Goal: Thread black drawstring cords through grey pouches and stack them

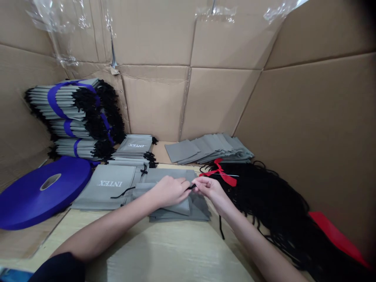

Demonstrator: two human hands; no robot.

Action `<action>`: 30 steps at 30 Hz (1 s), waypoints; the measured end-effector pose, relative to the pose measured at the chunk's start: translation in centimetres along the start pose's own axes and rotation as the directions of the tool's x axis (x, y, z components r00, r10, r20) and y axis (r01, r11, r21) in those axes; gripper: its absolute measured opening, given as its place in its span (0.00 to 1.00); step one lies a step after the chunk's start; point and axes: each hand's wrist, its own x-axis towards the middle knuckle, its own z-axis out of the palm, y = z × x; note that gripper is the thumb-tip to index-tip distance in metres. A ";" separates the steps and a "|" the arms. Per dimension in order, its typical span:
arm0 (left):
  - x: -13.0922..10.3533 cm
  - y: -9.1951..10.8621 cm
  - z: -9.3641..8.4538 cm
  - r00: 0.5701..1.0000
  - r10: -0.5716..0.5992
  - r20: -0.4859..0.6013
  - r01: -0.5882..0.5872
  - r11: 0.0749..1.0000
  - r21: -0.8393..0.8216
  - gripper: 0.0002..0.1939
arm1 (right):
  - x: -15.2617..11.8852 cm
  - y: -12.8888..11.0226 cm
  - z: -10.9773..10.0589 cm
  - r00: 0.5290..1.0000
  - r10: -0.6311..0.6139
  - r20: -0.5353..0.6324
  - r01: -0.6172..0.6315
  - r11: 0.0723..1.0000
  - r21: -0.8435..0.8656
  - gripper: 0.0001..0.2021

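Over the tabletop, left hand and right hand meet, fingertips of both pinched on a black drawstring above a gray pouch. Purple ribbon roll at left, black cord bundle at right. Farther back, banded pouch stacks before a cardboard wall.
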 end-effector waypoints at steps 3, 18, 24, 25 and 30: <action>0.1 -0.2 0.1 1.000 0.009 -0.007 -0.010 0.999 -0.041 0.16 | -0.3 -0.7 0.0 0.990 0.136 0.028 -0.138 0.944 0.298 0.16; 1.4 -1.2 1.2 0.951 -0.299 0.081 0.153 0.225 -0.962 0.19 | -0.1 1.1 2.3 0.976 -0.216 0.015 0.215 0.976 0.045 0.17; 1.3 -0.9 1.0 0.949 -0.302 0.085 0.154 0.211 -0.965 0.19 | 0.0 1.4 2.8 0.978 -0.208 0.006 0.207 0.975 0.082 0.19; 1.3 -0.9 1.0 0.951 -0.298 0.086 0.152 0.207 -0.967 0.19 | 0.0 1.4 2.8 0.976 -0.217 0.005 0.216 0.974 0.072 0.19; 1.5 -0.1 0.6 0.938 -0.334 0.097 0.160 0.168 -0.973 0.20 | -0.8 0.7 3.1 0.952 -0.295 -0.075 0.289 0.953 -0.085 0.10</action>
